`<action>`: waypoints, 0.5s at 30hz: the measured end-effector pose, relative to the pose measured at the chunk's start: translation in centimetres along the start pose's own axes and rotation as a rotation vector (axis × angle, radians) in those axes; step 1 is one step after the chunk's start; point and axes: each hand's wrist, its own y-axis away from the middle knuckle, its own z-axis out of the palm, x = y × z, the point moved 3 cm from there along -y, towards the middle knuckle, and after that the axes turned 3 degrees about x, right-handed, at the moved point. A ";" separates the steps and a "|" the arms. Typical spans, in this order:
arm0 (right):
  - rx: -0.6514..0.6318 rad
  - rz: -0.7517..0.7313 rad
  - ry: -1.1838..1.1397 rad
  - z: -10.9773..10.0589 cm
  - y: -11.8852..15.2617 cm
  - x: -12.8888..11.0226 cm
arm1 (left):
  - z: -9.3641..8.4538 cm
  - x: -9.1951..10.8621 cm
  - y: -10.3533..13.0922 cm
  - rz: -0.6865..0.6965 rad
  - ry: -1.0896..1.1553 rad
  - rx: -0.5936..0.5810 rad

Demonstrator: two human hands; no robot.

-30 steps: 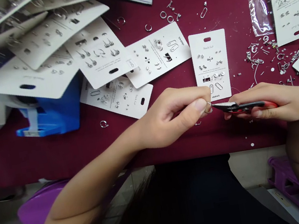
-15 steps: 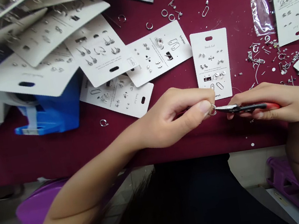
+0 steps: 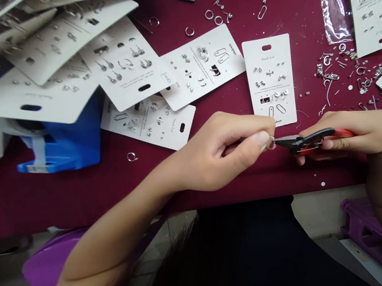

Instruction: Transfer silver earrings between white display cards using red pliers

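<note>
Between its thumb and forefinger, my left hand [image 3: 226, 149] pinches a small silver hoop earring [image 3: 271, 144], partly hidden by the fingertips. My right hand [image 3: 361, 131] is wrapped around pliers [image 3: 308, 141] with black and red handles. The jaw tips point left and meet the edge of the earring; whether they grip it I cannot tell. Just beyond both hands lies a white earring card [image 3: 269, 66] carrying several small silver studs and oblong hoops. My left fingers overlap its lower edge in view.
More earring cards [image 3: 130, 65] are heaped at the left beside a blue tape dispenser [image 3: 66, 144]. Loose silver earring pieces [image 3: 340, 71] are scattered at the right, near a clear plastic bag [image 3: 331, 2]. The dark red table's front edge [image 3: 244, 201] runs below my hands.
The pliers have turned in my right hand, so their handles now show spread apart. My right hand has shifted slightly; my left hand keeps its pinch on the earring.
</note>
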 end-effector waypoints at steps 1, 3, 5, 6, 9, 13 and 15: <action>-0.016 0.022 -0.036 0.0 0.0 0.0 | 0.0 0.0 0.0 0.007 -0.001 -0.008; -0.053 0.059 -0.114 0.1 0.0 0.1 | 0.1 0.1 0.0 0.018 -0.002 -0.015; -0.097 0.067 -0.186 0.2 -0.1 0.1 | 0.1 0.1 0.0 0.022 -0.004 -0.013; -0.117 0.062 -0.215 0.3 -0.2 0.1 | 0.2 0.1 0.1 0.026 -0.003 -0.011; -0.166 0.060 -0.262 0.3 -0.3 0.2 | 0.3 0.2 0.2 0.031 -0.015 -0.019; -0.210 0.122 -0.275 0.1 -0.3 0.5 | 0.6 0.3 0.3 0.024 -0.005 -0.056; -0.234 0.138 -0.280 0.2 -0.2 0.6 | 0.7 0.3 0.2 0.020 0.014 -0.079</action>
